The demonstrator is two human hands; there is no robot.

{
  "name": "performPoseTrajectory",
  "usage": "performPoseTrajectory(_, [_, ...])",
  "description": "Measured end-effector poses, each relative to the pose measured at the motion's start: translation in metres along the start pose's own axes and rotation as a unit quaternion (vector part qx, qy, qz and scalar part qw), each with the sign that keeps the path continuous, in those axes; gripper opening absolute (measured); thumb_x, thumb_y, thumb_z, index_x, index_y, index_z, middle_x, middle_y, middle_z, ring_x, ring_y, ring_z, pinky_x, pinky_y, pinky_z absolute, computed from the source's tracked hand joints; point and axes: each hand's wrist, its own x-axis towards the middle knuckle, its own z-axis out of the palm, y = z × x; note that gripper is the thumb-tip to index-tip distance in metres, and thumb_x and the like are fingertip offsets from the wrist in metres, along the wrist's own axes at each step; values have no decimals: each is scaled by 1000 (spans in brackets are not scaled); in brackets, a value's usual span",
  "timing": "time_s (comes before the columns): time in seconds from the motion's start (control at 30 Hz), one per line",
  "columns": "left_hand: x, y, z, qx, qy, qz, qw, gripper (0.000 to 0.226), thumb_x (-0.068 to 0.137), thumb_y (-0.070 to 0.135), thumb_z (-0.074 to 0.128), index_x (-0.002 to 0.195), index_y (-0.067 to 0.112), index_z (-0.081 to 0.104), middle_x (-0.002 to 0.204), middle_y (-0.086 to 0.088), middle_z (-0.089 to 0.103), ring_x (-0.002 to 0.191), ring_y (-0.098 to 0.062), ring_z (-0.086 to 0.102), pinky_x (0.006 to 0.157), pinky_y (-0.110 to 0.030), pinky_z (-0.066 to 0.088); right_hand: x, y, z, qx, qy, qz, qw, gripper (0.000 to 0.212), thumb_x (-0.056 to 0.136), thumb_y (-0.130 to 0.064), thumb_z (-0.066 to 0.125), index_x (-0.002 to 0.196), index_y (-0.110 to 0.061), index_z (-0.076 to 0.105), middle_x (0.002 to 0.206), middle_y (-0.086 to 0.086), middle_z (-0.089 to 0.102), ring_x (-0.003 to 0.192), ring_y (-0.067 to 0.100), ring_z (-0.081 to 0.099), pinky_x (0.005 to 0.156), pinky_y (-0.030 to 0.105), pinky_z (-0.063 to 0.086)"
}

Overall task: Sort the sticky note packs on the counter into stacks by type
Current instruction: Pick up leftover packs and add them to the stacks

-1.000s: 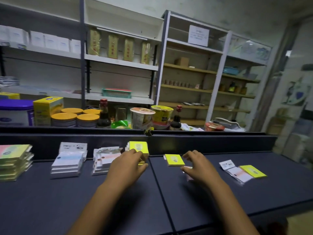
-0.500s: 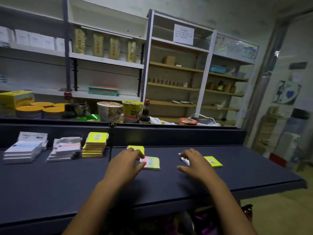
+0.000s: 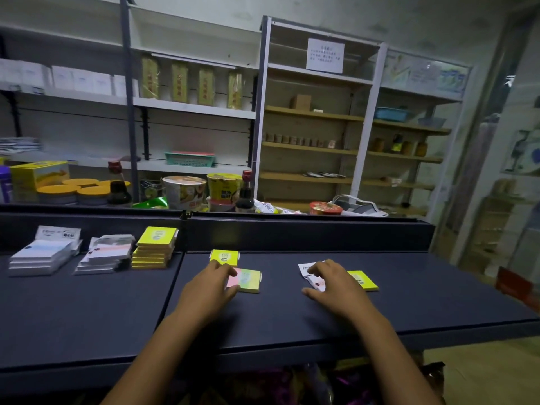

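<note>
On the dark counter (image 3: 87, 311), my left hand (image 3: 209, 287) lies on the left edge of a pink-and-green sticky note pack (image 3: 248, 280). A single yellow pack (image 3: 224, 256) sits just behind it. My right hand (image 3: 333, 283) rests with spread fingers over a white packaged pack (image 3: 306, 270), partly hiding a yellow pack (image 3: 363, 280) to its right. At the left stand three stacks: white-blue packs (image 3: 41, 257), white-pink packs (image 3: 106, 255) and yellow packs (image 3: 155, 248).
A raised dark ledge (image 3: 292, 232) runs along the counter's back. Behind it stand noodle cups (image 3: 184, 191), sauce bottles (image 3: 245, 191), orange-lidded tubs (image 3: 58, 192) and shelving. The counter's right end (image 3: 520, 317) drops off to the floor.
The view has shifted right, pushing the stacks leftward. My left hand left the yellow stack and came onto the pink-and-green pack. My right hand moved over the white pack.
</note>
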Motion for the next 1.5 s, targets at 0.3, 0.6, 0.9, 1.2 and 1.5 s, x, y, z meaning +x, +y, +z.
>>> performPoseTrajectory(0.3, [52,-33,26,-55,-126,-55,989,65,84,50,70,137,24,44,139,-5,39,120,-26,54,99,-43,49,11,6,8,12,-3,15,1000,42,87,-48,68,123,-30,56,124,-11,52,119,9,50,92,31,49])
performPoseTrajectory(0.6, [80,-50,33,-63,-201,-43,977,92,65,66,78,143,35,41,142,-3,37,123,-23,53,104,-41,46,17,9,12,18,1,28,999,40,86,-45,69,122,-31,58,111,-18,48,117,6,50,91,27,46])
performPoseTrajectory(0.9, [76,-48,38,-144,-101,-36,984,80,51,55,91,113,32,48,122,-1,38,102,-19,58,88,-37,55,16,6,8,26,5,38,999,37,88,-44,69,120,-30,59,118,-13,54,116,5,52,92,27,46])
performPoseTrajectory(1.2, [35,7,31,-456,10,14,890,81,61,4,91,120,37,47,114,2,62,99,-17,65,68,-29,61,14,15,0,58,21,43,997,31,89,-39,68,117,-28,60,114,-14,55,110,3,55,90,24,46])
performPoseTrajectory(1.5, [14,59,66,-517,81,-7,852,90,64,-4,87,128,44,45,117,7,63,104,-15,64,75,-40,62,19,56,-9,94,9,30,995,28,91,-29,68,118,-24,62,116,-9,58,109,6,57,93,25,46])
